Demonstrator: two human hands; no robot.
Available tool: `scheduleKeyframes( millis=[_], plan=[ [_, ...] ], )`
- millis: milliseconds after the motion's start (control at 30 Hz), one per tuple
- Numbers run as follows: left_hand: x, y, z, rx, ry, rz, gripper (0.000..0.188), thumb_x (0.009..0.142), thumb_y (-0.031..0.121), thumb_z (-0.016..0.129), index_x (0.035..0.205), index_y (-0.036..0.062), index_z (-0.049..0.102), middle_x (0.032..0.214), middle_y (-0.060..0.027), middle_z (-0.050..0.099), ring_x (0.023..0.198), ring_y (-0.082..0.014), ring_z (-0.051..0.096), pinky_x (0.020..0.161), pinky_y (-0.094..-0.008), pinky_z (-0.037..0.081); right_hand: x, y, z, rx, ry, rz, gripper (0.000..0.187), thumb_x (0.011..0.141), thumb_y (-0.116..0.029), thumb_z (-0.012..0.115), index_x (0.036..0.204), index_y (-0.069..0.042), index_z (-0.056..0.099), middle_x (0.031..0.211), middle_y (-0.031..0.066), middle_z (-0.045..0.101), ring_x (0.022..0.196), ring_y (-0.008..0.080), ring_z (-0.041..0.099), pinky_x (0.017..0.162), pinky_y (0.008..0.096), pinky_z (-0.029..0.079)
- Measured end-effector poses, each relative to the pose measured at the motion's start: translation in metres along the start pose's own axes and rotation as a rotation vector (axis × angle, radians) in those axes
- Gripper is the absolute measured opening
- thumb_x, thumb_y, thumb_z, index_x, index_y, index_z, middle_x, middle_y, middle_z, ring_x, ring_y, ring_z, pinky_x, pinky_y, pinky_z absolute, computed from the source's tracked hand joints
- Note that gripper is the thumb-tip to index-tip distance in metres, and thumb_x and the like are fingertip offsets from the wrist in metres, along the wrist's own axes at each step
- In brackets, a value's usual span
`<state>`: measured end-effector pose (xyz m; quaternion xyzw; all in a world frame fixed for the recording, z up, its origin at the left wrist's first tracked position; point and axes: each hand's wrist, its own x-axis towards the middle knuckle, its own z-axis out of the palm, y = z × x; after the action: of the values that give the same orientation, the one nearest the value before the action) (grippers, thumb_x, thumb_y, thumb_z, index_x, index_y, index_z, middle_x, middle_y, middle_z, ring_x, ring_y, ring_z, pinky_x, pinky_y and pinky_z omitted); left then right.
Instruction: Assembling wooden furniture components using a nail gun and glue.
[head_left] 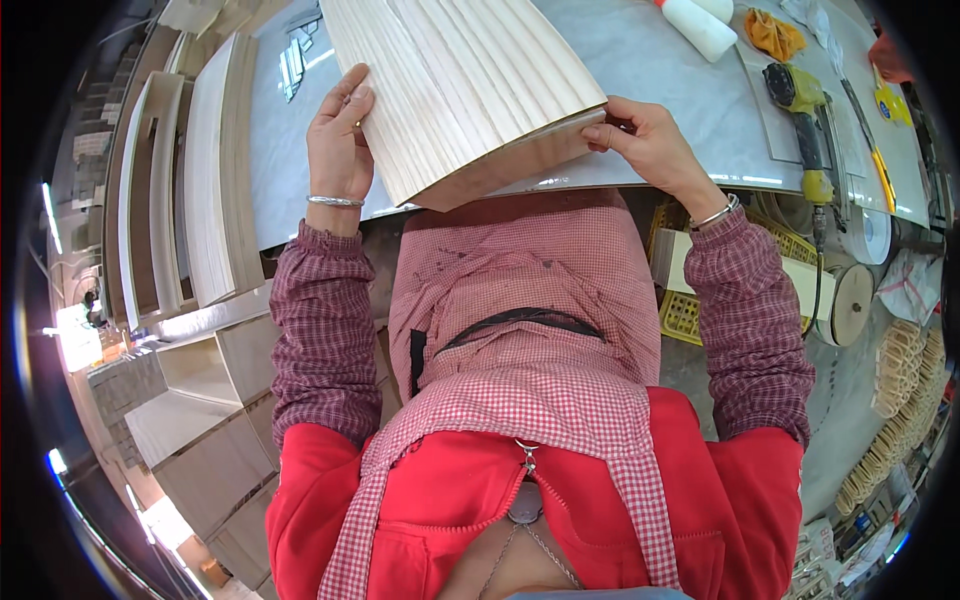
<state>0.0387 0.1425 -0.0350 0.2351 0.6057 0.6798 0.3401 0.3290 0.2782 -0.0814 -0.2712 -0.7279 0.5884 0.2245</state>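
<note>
A pale wooden box (455, 80) with bold straight grain lies tilted at the near edge of the table, its broad face up and a browner narrow side toward me. My left hand (342, 135) is closed on its left edge, with the thumb and fingertips at the rim. At the near right corner, my right hand (645, 142) pinches the edge of the box, its thumb against the narrow side. The fingers behind and under the wood are partly hidden. Whether the box is hollow underneath cannot be seen.
The table (690, 125) has a pale glossy top. Small metal strips (293, 62) lie at the far left. To the right are a white bottle (700, 28), an orange cloth (774, 36), a yellow-green power drill (800, 100) and a cutter knife (883, 180). Wooden boxes (215, 170) stand at left.
</note>
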Motion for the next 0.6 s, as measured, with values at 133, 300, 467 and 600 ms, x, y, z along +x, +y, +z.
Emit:
scheduleKeyframes(
  millis=[133, 300, 467, 600],
  plan=[
    [-0.0002, -0.0010, -0.0021, 0.001, 0.009, -0.010, 0.031, 0.089, 0.003, 0.057, 0.120, 0.0036, 0.061, 0.103, -0.0055, 0.060, 0.090, -0.0134, 0.058, 0.081, -0.0241, 0.049, 0.0035, 0.0014, 0.0024, 0.020, -0.017, -0.011, 0.021, 0.086, -0.005, 0.063, 0.105, 0.003, 0.066, 0.081, 0.0065, 0.066, 0.072, 0.0118, 0.058, 0.071, 0.0215, 0.048],
    [-0.0017, 0.0009, -0.0025, 0.002, 0.029, -0.018, 0.030, 0.089, 0.003, 0.057, 0.119, 0.0041, 0.062, 0.103, -0.0046, 0.059, 0.088, -0.0123, 0.058, 0.079, -0.0231, 0.049, 0.0064, -0.0032, 0.0070, 0.074, 0.000, -0.019, 0.013, 0.081, -0.006, 0.064, 0.090, 0.003, 0.067, 0.074, 0.0041, 0.064, 0.067, 0.0110, 0.054, 0.066, 0.0213, 0.044],
    [-0.0005, -0.0009, -0.0031, 0.007, 0.032, -0.022, 0.031, 0.089, 0.003, 0.057, 0.120, 0.0038, 0.061, 0.102, -0.0045, 0.059, 0.087, -0.0120, 0.059, 0.078, -0.0228, 0.050, 0.0066, -0.0021, 0.0058, 0.099, -0.005, -0.020, 0.011, 0.081, -0.005, 0.063, 0.087, 0.003, 0.067, 0.072, 0.0037, 0.063, 0.066, 0.0107, 0.053, 0.065, 0.0211, 0.043],
    [-0.0016, -0.0038, -0.0041, 0.002, 0.048, -0.023, 0.031, 0.089, 0.003, 0.057, 0.120, 0.0035, 0.061, 0.103, -0.0052, 0.059, 0.087, -0.0124, 0.059, 0.078, -0.0230, 0.051, 0.0074, -0.0013, 0.0063, 0.081, -0.020, -0.040, 0.010, 0.081, -0.006, 0.064, 0.086, 0.002, 0.067, 0.070, 0.0032, 0.061, 0.065, 0.0105, 0.052, 0.065, 0.0208, 0.043]
  ],
)
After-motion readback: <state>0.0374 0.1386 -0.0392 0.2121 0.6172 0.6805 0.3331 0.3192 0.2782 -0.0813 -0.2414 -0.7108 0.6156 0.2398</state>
